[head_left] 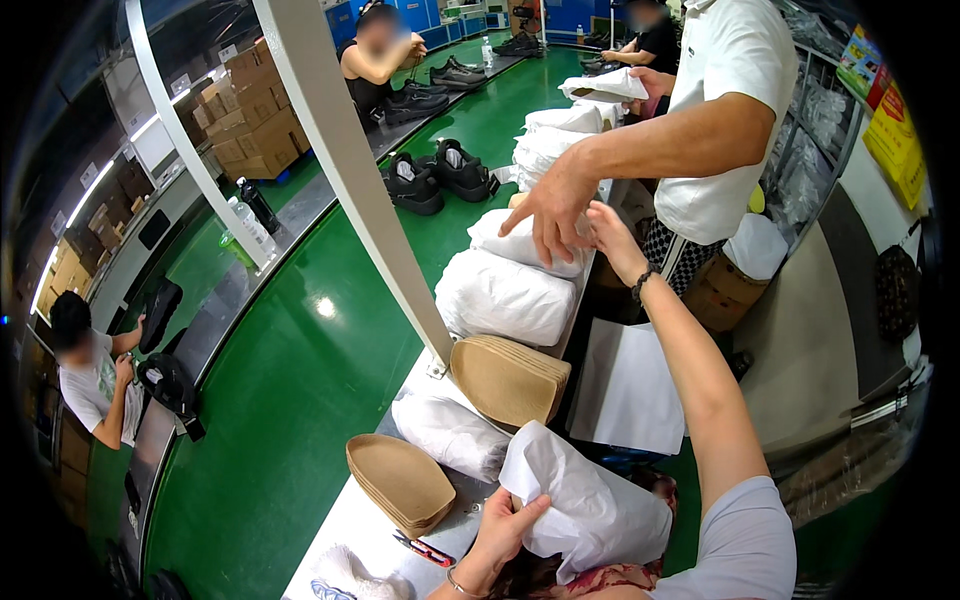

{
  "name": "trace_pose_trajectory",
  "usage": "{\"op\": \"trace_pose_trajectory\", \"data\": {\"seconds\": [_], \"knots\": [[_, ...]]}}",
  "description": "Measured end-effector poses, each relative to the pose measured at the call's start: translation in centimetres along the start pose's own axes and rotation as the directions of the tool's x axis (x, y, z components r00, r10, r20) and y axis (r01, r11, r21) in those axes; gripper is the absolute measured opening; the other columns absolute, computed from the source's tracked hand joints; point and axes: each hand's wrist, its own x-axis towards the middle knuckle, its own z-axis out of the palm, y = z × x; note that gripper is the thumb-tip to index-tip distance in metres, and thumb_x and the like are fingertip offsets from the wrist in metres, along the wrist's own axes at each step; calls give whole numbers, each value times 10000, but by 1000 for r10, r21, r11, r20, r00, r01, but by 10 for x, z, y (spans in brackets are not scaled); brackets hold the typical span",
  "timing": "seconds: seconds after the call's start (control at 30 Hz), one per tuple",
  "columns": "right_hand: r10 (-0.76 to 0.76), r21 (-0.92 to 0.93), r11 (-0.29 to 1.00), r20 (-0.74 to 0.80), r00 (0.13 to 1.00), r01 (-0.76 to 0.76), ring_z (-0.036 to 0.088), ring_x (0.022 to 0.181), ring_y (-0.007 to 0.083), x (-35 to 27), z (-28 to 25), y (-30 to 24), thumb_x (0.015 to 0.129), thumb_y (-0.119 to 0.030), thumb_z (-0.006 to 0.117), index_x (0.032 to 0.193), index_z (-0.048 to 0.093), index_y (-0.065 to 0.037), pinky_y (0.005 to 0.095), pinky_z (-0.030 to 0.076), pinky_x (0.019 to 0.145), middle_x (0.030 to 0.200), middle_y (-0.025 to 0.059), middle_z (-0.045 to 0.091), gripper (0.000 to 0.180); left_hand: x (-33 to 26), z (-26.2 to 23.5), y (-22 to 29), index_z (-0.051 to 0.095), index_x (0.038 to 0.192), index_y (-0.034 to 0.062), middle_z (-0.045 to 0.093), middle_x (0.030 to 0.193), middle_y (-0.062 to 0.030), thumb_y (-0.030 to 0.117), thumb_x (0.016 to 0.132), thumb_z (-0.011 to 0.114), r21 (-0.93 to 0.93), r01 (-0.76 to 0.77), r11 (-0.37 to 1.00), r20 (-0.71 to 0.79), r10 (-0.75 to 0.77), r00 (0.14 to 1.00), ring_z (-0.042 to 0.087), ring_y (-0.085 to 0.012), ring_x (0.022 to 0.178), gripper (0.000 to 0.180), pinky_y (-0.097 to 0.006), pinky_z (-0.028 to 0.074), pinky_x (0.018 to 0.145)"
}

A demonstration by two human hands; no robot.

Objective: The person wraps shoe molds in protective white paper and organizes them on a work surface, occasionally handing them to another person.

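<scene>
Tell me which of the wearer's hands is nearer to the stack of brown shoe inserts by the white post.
Left. The left hand grips a white paper bundle just below the stack of brown inserts. The right hand reaches farther up the bench, beside a co-worker's hand.

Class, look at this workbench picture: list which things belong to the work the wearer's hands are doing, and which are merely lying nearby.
In use:
left hand gripping a white paper-wrapped bundle
right hand reaching to a wrapped bundle on the bench, where a co-worker's hand also rests

Lying about:
two stacks of tan insoles
red-handled cutter
black shoes on the green belt
plastic bottles
</scene>
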Motion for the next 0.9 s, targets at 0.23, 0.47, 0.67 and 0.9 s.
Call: {"op": "trace_pose_trajectory", "data": {"seconds": [0.23, 0.47, 0.67, 0.9], "knots": [[3, 161, 987, -130, 991, 18, 515, 1044, 184, -11, 5, 10, 948, -334, 406, 1377, 232, -40, 293, 415, 883, 1226, 151, 452, 549, -1, 0, 1, 504, 1185, -3, 606, 1071, -77, -10, 797, 645, -10, -12, 1000, -11, 12, 1000, 594, -172, 930, 413, -326, 481, 827], [-70, 24, 997, -90, 993, 73, 494, 1142, 219, -15, -3, 14, 907, -200, 452, 1344, 311, -12, 309, 393, 941, 1271, 183, 465, 496, -2, 8, 4, 499, 1187, 0, 609, 1057, -74, 9, 787, 663, 12, -38, 999, -1, 38, 999, 595, -171, 918, 433, -326, 481, 826], [-223, -123, 973, -248, 943, 198, 546, 1005, 151, -90, 6, -67, 887, -103, 523, 1206, 461, 20, 256, 422, 889, 1092, 115, 585, 347, -13, 24, 21, 493, 1180, -1, 594, 1068, -59, -16, 805, 637, -3, -157, 988, 37, 157, 987, 575, -142, 932, 402, -295, 469, 829], [-160, -187, 956, 309, 937, 225, 446, 1191, 203, -250, 37, -138, 857, -210, 592, 1263, 445, -23, 325, 364, 980, 1286, 107, 456, 470, 16, 34, 41, 459, 1229, 22, 576, 1123, -64, 16, 847, 593, -70, -234, 970, 180, 243, 953, 563, -153, 985, 405, -303, 461, 853]]}}
